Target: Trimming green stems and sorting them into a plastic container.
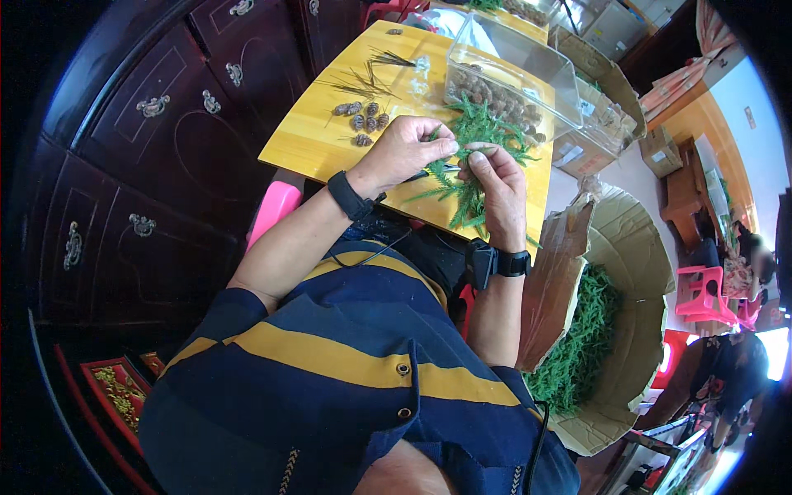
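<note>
Over the wooden table, my left hand and my right hand meet in a pinch, each with thumb against forefinger. Between and below them hangs a green artificial pine sprig, its stem at the fingertips. Whatever small part sits inside the pinch is too hidden to make out. More green needles spread on the table just beyond my hands. A dark tool with a bit of yellow lies partly covered under my left hand. Several brown pine cones rest left of that hand.
Thin dark wires lie on the table beyond the loose cones. A clear plastic bin of pine cones stands at the far right. Right of me, an open cardboard box holds green sprigs. Dark cabinets line the left.
</note>
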`<state>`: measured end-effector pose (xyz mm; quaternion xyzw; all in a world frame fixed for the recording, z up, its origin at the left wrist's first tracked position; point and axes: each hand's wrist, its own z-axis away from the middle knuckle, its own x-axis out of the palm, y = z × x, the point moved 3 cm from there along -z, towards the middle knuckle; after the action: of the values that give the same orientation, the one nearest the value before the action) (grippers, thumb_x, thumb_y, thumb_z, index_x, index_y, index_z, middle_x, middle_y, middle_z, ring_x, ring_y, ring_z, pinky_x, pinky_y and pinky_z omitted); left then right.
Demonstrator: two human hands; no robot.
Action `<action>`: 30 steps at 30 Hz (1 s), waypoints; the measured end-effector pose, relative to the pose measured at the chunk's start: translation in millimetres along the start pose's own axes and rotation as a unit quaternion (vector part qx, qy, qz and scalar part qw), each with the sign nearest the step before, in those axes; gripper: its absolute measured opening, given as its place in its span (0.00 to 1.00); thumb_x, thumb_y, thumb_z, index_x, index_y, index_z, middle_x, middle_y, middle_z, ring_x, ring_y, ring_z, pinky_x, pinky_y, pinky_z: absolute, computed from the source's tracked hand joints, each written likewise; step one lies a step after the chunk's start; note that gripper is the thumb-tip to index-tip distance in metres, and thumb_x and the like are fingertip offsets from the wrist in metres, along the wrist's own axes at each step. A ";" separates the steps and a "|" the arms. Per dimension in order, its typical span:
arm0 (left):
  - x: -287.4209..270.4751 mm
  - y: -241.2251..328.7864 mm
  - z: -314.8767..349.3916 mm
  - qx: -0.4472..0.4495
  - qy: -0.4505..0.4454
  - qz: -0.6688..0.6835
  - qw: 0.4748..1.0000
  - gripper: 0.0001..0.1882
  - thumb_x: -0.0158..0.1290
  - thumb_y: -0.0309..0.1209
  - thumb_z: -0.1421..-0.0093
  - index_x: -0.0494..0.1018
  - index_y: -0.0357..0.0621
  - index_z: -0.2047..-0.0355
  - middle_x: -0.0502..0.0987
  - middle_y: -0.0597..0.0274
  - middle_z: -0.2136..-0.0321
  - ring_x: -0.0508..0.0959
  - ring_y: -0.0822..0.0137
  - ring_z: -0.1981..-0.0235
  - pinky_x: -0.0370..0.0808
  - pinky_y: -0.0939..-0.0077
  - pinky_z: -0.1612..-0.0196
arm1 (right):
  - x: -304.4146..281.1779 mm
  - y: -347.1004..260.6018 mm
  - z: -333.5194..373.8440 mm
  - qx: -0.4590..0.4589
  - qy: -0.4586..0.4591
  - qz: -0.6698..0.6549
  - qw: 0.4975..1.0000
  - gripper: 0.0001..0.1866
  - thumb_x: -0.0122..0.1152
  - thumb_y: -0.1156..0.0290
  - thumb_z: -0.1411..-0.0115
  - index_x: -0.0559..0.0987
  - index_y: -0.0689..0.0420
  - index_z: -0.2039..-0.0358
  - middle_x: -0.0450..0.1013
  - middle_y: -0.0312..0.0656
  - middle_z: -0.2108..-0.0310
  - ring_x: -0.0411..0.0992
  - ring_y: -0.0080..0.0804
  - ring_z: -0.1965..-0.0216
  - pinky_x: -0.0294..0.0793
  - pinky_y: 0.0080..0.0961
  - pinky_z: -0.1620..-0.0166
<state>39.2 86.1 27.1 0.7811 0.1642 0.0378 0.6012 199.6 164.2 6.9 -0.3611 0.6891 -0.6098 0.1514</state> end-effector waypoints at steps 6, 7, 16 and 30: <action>-8.4 -5.9 2.6 -0.017 -0.037 0.022 0.999 0.08 0.59 0.31 0.38 0.79 0.38 0.69 0.74 0.76 0.76 0.69 0.84 0.73 0.67 0.84 0.69 | 1.4 0.6 -0.4 -0.014 0.035 -0.035 0.999 0.08 0.59 0.71 0.34 0.80 0.61 0.57 0.77 0.34 0.67 0.74 0.20 0.68 0.74 0.18 0.61; -9.6 -5.4 3.5 -0.026 -0.054 0.000 0.998 0.07 0.58 0.30 0.38 0.78 0.38 0.69 0.74 0.76 0.75 0.69 0.84 0.73 0.67 0.84 0.69 | 2.8 0.6 -0.4 -0.014 0.039 -0.038 0.998 0.08 0.60 0.71 0.34 0.80 0.61 0.57 0.77 0.34 0.67 0.74 0.20 0.68 0.74 0.18 0.61; -9.6 -12.9 4.1 -0.030 -0.007 0.011 0.999 0.08 0.55 0.31 0.35 0.77 0.39 0.68 0.73 0.77 0.74 0.68 0.85 0.72 0.67 0.85 0.67 | 4.9 -2.2 0.3 0.005 0.020 -0.025 0.999 0.10 0.61 0.70 0.34 0.79 0.61 0.56 0.78 0.35 0.66 0.75 0.20 0.66 0.74 0.17 0.60; -0.5 -20.4 7.7 -0.024 0.035 0.042 0.998 0.08 0.54 0.30 0.34 0.76 0.40 0.69 0.71 0.79 0.75 0.65 0.86 0.73 0.64 0.85 0.69 | 4.9 -2.1 1.6 -0.101 0.127 0.270 0.949 0.08 0.63 0.71 0.36 0.77 0.63 0.66 0.77 0.32 0.72 0.71 0.14 0.71 0.70 0.15 0.67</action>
<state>36.4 83.3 5.7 0.7709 0.1516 0.0941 0.6115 198.0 159.7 9.7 -0.0944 0.8324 -0.5139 0.1848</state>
